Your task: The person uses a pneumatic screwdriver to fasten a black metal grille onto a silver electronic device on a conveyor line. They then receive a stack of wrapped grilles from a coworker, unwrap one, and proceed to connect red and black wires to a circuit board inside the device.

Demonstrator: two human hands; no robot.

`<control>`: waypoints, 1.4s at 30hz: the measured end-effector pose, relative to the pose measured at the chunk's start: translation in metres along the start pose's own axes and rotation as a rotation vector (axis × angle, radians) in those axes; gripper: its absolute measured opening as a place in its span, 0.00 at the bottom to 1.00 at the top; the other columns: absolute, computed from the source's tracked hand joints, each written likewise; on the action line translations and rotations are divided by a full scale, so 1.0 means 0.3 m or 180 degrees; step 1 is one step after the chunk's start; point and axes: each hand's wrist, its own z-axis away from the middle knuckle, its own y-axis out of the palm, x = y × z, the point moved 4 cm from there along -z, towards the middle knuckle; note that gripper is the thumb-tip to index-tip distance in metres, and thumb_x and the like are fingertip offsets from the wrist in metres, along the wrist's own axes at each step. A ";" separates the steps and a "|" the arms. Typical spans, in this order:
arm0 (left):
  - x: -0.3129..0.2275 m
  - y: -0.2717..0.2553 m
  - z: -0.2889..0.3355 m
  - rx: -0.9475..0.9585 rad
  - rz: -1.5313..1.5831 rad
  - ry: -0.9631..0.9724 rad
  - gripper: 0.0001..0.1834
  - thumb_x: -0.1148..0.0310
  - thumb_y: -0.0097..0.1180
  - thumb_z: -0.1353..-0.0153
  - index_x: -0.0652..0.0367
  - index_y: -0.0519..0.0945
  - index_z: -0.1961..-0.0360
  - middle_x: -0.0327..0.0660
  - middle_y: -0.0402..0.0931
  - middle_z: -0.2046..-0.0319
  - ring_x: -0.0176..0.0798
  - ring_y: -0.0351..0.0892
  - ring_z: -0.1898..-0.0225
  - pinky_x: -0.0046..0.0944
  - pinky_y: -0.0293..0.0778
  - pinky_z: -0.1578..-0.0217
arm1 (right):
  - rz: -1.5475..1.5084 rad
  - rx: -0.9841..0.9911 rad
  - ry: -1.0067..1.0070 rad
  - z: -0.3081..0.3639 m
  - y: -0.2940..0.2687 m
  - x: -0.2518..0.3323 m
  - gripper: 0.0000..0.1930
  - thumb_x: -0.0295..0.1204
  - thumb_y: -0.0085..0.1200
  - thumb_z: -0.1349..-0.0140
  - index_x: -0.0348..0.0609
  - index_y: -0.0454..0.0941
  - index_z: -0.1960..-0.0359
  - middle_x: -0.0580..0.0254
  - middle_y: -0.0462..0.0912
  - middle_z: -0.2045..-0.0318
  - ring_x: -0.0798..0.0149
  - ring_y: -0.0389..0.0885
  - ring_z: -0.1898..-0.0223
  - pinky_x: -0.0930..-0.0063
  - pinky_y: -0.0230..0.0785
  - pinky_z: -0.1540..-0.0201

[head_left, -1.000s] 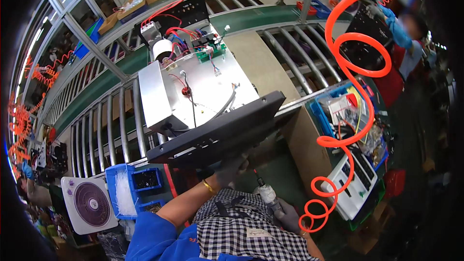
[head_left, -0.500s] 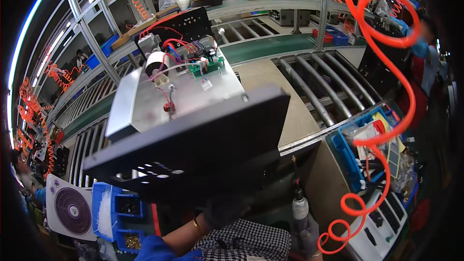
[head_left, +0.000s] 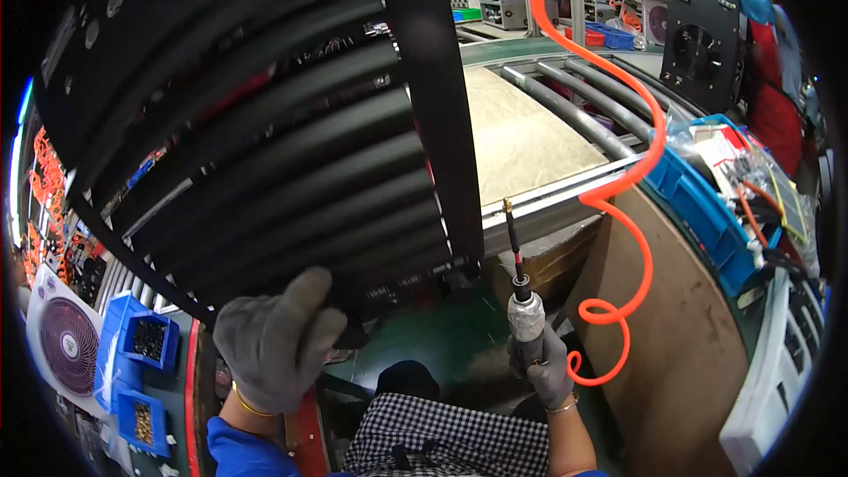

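A large black metal chassis panel point(head_left: 300, 124) with long slats stands tilted up at the left, filling much of the view. My left hand point(head_left: 278, 340), in a grey glove, is closed at its lower edge, thumb and fingers against the metal; part of the grip is hidden. My right hand point(head_left: 552, 371), also gloved, is wrapped round a powered screwdriver point(head_left: 527, 318) with its long bit pointing up and away. The screwdriver stands apart from the panel. An orange coiled air hose point(head_left: 649, 256) loops beside my right hand.
Ahead lies a pale board point(head_left: 521, 137) on the conveyor, with metal rollers point(head_left: 574, 110) beyond. Small blue bins point(head_left: 146, 420) of screws and a fan point(head_left: 66, 340) stand left. At right are a blue crate point(head_left: 707, 216), a brown board point(head_left: 671, 344) and a co-worker point(head_left: 777, 79) at another black panel point(head_left: 702, 44).
The chassis has swung up and left, from lying flatter with its wiring showing to standing with its slats toward me. My right hand has raised the screwdriver; the view has shifted right.
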 end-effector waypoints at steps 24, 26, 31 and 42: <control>-0.066 0.112 0.047 0.0568 -0.0638 -0.0211 0.35 0.59 0.70 0.53 0.56 0.77 0.42 0.39 0.75 0.83 0.41 0.76 0.82 0.38 0.70 0.78 | -0.0051 0.0996 -0.0638 -0.135 0.036 -0.270 0.49 0.48 0.71 0.57 0.36 0.64 0.35 0.61 0.77 0.50 0.69 0.75 0.51 0.71 0.69 0.46; -0.063 0.112 0.046 0.0554 -0.0637 -0.0223 0.35 0.58 0.70 0.53 0.56 0.76 0.42 0.39 0.75 0.83 0.41 0.76 0.82 0.38 0.70 0.78 | -0.0074 0.0997 -0.0509 -0.147 0.048 -0.267 0.48 0.47 0.71 0.57 0.35 0.64 0.35 0.60 0.77 0.49 0.69 0.75 0.50 0.70 0.69 0.45; -0.061 0.111 0.047 0.0578 -0.0636 -0.0225 0.35 0.58 0.70 0.52 0.56 0.76 0.42 0.39 0.74 0.84 0.41 0.76 0.82 0.38 0.70 0.78 | -0.0149 0.0972 -0.0754 -0.146 0.060 -0.297 0.47 0.45 0.70 0.56 0.35 0.64 0.35 0.58 0.77 0.46 0.67 0.75 0.46 0.69 0.68 0.43; -0.057 0.103 0.042 0.0593 -0.0372 -0.0165 0.32 0.61 0.69 0.50 0.58 0.77 0.43 0.38 0.73 0.85 0.40 0.77 0.83 0.37 0.70 0.78 | -0.0194 0.0699 -0.0908 -0.187 0.117 -0.372 0.41 0.37 0.69 0.54 0.35 0.66 0.37 0.57 0.78 0.49 0.66 0.77 0.48 0.69 0.70 0.45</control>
